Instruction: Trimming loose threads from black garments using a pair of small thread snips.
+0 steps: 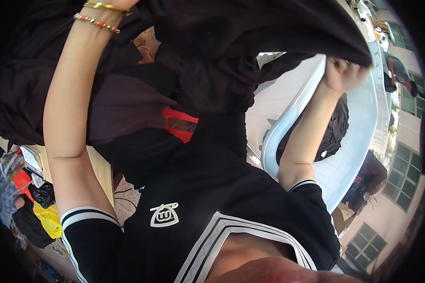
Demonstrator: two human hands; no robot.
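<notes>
A large, dark purplish-black cloth (212,37) is spread across the upper part of the head view and hangs down in front of my body. At the far right corner of the cloth, my right hand (345,74) has its fingers curled around the hem, slightly blurred. My left hand (115,4) is raised at the upper edge beside the cloth, with bracelets (99,21) on the wrist. Its fingers lie beyond the picture, so their grip is hidden. Below my right forearm, black gathered fabric (333,129) lies in a pale blue-white tub (271,151).
To the left are a light wooden surface (99,170), a yellow bag (47,219), a black plastic bag (43,194) and mixed clutter. A red-edged piece (182,125) shows between folds of cloth. Another person (400,73) is beyond the tub, near a building with windows (403,177).
</notes>
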